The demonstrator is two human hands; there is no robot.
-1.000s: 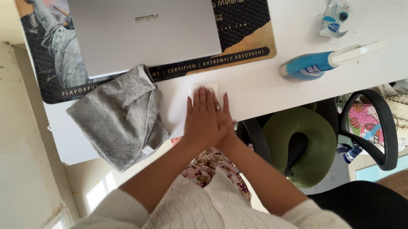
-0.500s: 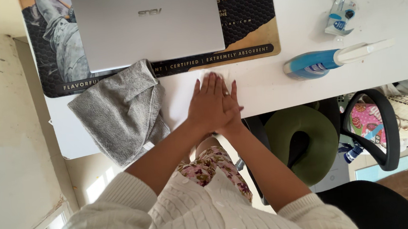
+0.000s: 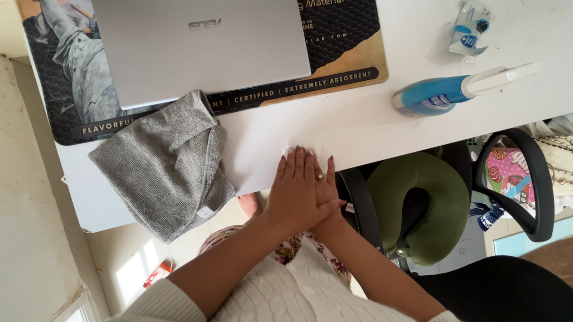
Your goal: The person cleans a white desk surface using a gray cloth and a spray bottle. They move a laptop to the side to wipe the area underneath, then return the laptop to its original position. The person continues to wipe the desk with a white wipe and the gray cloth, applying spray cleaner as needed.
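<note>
Both hands stacked flat, fingers out straight, not curled round anything. The left hand (image 3: 300,192) lies on top; the right hand (image 3: 328,193) is mostly hidden under it, w/ just its edge and a fingertip showing. Pressed beneath them is a small white wipe or tissue (image 3: 292,150) – only a corner peeks past the fingertips, so hard to say which.

Change since half a sec ago: the hands were pushed further up the white desk top (image 3: 365,124), fingertips nearly at the printed black-and-gold desk mat (image 3: 343,54). Now they've slid back toward the near edge of the desk, palms partly off it, approx. where they sat a second ago. So that's a full out-and-back stroke over one strip of desk, wipe travelling w/ the hands. Reads like scrubbing a single patch, not covering new ground.

Round about: crumpled grey microfibre cloth (image 3: 161,164) just left of the hands, hanging over the desk edge, untouched. Closed silver laptop (image 3: 198,38) on the mat. Blue spray bottle w/ white nozzle (image 3: 461,87) lying on its side well to the right, small clear packet (image 3: 468,27) beyond it. Black office chair w/ green neck pillow (image 3: 416,205) below.
</note>
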